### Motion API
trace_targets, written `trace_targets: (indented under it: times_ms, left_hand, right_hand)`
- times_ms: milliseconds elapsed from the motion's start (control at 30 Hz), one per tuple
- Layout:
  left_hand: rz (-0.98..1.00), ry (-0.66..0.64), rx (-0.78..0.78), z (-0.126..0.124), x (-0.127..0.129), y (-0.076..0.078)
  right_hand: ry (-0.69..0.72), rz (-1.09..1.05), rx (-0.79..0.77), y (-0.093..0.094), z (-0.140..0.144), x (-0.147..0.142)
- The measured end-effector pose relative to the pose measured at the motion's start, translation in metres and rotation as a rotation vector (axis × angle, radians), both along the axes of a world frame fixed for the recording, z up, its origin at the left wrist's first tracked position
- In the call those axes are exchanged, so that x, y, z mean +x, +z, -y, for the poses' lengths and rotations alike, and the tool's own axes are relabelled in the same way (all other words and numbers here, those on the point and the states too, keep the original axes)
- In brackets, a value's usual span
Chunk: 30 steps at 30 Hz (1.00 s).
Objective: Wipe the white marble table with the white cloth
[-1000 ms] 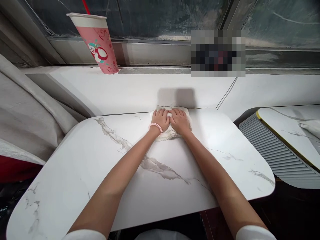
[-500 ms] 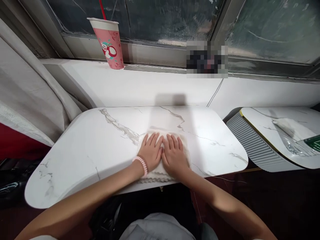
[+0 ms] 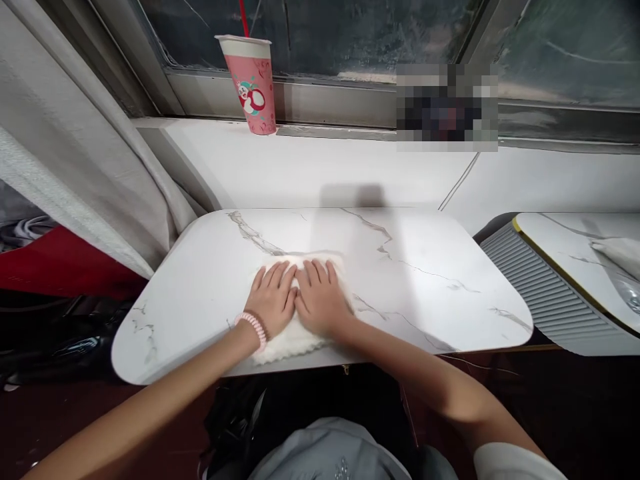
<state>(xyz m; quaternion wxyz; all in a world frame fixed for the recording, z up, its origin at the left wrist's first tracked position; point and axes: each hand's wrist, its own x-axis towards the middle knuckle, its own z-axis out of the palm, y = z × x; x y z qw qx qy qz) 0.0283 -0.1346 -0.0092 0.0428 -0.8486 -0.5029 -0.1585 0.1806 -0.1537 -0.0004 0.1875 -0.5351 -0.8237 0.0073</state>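
Head view, left edge: a pale curtain [image 3: 100,127] hangs there, and a red thing [image 3: 75,263] shows behind its lower edge.
Table: the white table [image 3: 175,293] has grey veins and round corners; its back edge is along the wall [image 3: 280,170].
Cup: a pink cup [image 3: 257,93] with a red straw [image 3: 244,17] stands on the ledge under the window [image 3: 350,40].
Left hand: the left hand [image 3: 273,303], with a pink coil [image 3: 255,329] at the wrist, lies flat on the cloth, fingers slightly spread.
Cloth: the white cloth [image 3: 295,341] lies on the table, near its front edge, under both hands.
Right hand: the right hand [image 3: 323,300] also lies flat on it, fingers slightly spread, thumb just beside the left thumb.
Second table: a similar table [image 3: 550,233] with ribbed side carries a whitish thing [image 3: 620,253], partly cut by the frame.
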Motion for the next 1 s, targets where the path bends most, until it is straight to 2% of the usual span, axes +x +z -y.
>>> trace_targets:
  times_ms: [100,233,333,433,533,667,800,900,1000]
  left_hand:
    - [0.001,0.064,-0.046,-0.039,-0.001,0.004]
    - [0.025,0.083,-0.087,-0.102,0.006,0.008]
    - [0.058,0.052,-0.083,-0.142,0.009,0.008]
    - [0.084,0.049,-0.081,-0.171,0.007,0.008]
    - [0.091,0.06,-0.096,-0.189,-0.006,0.008]
    - [0.085,0.073,-0.108,-0.2,-0.04,0.009]
    - [0.065,0.103,-0.104,-0.196,-0.077,0.01]
    - [0.053,0.108,-0.1,-0.179,-0.094,0.011]
    - [0.059,0.131,-0.074,-0.147,-0.102,0.01]
  right_hand:
    - [0.026,-0.073,-0.025,0.001,-0.046,-0.001]
    - [-0.044,-0.137,-0.029,0.003,-0.106,-0.001]
    - [-0.103,-0.159,-0.009,0.003,-0.139,-0.003]
    - [-0.142,-0.171,0.009,0.002,-0.164,-0.009]
    - [-0.138,-0.176,0.024,0.001,-0.182,-0.02]
    - [-0.059,-0.147,0.028,0.003,-0.196,-0.046]
    - [-0.036,-0.122,0.005,0.005,-0.192,-0.079]
    - [-0.013,-0.121,0.002,0.003,-0.175,-0.095]
    - [0.039,-0.133,0.023,0.0,-0.149,-0.101]
